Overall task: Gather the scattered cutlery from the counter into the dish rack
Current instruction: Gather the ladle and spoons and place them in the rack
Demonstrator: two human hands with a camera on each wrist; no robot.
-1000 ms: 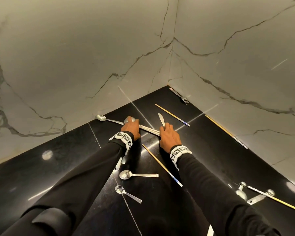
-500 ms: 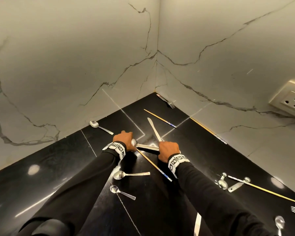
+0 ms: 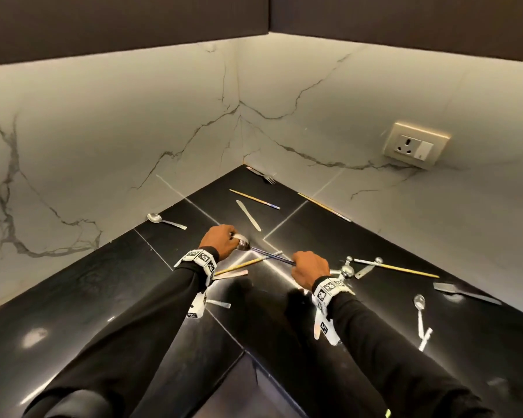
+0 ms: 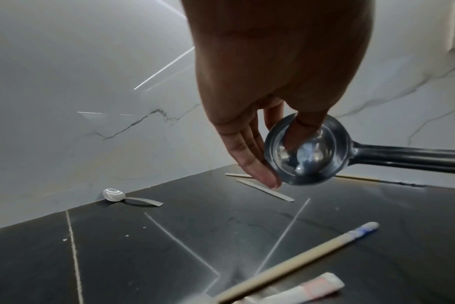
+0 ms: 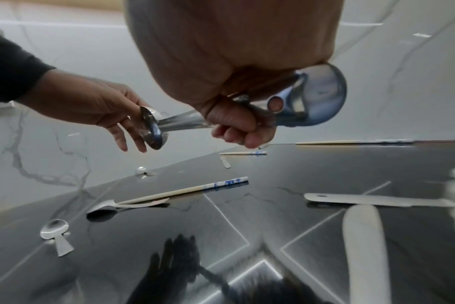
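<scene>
Black counter (image 3: 82, 285) in marble corner | left hand (image 3: 219, 240) fingers pinch shiny ladle (image 4: 307, 151) bowl | right hand (image 3: 310, 268) clenched round its handle, perhaps another's too | ladle above chopstick (image 3: 242, 264), off counter.

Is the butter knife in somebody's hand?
No, the butter knife lies flat on the black counter, beyond both hands, and nothing touches it.
</scene>
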